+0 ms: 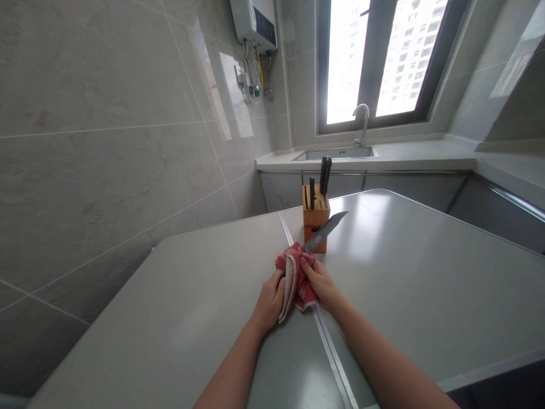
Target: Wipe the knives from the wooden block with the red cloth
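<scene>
A kitchen knife [327, 232] is held above the table, its blade slanting up to the right in front of the knife block. My left hand [269, 300] is closed around the knife's dark handle, most of which is hidden. A red and white cloth [298, 278] is folded over the base of the blade and hangs below it. Pinching that cloth against the knife is my right hand [321, 282]. Just beyond stands a wooden knife block [315, 218], with a few black-handled knives [325, 175] upright in its slots.
The pale table [204, 295] has a metal seam [330, 346] running through it. Behind it are a counter with a sink [340, 153], a faucet [363, 122] and a window. A water heater [255, 25] hangs on the tiled wall at the left.
</scene>
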The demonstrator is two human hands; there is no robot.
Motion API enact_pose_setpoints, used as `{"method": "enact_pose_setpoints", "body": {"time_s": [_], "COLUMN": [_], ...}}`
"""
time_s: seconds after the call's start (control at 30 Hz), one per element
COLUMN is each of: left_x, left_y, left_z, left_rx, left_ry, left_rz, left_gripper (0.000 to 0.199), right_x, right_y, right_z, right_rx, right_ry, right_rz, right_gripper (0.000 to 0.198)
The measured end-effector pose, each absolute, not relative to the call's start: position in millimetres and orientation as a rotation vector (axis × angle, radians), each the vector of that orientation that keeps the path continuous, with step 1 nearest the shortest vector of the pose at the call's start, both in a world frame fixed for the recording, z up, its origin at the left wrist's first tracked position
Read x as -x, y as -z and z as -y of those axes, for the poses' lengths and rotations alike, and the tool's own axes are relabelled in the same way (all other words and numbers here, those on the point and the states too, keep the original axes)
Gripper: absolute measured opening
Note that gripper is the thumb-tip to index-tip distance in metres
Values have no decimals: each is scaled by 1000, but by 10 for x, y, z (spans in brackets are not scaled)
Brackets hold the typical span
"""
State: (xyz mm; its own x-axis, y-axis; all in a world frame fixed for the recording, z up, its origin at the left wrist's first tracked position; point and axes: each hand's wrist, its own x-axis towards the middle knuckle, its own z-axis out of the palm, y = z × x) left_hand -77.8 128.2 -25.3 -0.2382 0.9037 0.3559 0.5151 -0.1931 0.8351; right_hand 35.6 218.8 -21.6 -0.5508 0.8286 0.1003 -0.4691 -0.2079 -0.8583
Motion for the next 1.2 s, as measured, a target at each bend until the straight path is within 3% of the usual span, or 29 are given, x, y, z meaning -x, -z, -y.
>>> {"method": "enact_pose_setpoints", "body": {"time_s": [0.53, 0.73, 1.2], "left_x": [793, 781, 773], "left_y": [268, 262, 286], "left_z": [-1269, -1256, -1272], "left_rx": [-1700, -1716, -1593], "left_ry": [-1407, -1344, -1390], "left_rz": [-1730, -1711, -1585], "left_gripper": [27, 29, 25], "right_x": [-440, -440, -415], "right_y": [130, 132, 191], "right_z": [-2246, -2274, -2154], "right_rx": [473, 500, 528], "right_ry": [-1912, -1815, -1940], "right_rz": [951, 1000, 1275], "right_gripper": [33, 31, 33]}}
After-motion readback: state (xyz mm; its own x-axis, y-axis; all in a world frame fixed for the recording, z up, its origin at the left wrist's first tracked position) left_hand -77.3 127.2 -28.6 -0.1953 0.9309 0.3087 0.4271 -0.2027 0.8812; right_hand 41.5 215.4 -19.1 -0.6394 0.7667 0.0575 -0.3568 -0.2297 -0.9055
